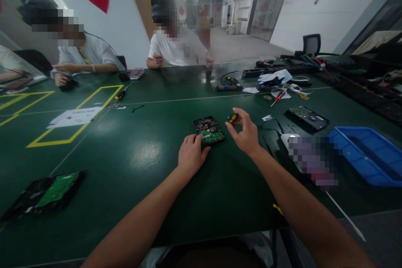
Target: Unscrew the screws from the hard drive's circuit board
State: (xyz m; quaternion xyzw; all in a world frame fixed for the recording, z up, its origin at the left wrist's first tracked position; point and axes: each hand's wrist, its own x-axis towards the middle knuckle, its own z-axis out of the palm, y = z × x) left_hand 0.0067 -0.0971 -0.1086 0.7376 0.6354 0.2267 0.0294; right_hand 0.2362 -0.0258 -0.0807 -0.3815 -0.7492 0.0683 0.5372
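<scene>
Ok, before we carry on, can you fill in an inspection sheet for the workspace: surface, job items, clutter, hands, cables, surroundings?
Surface: dark green table, glossy, yellow tape outlines at left.
Job items: hard drive, green board facing up; small black-and-yellow tool, type unclear.
Clutter: another drive and blue tray at right; a third drive at near left; paper at left.
Hands: left hand touches the hard drive; right hand holds the tool between its fingers.
Cables: coloured wires at far right.
Surroundings: person in white shirt across the table; others at left.
</scene>
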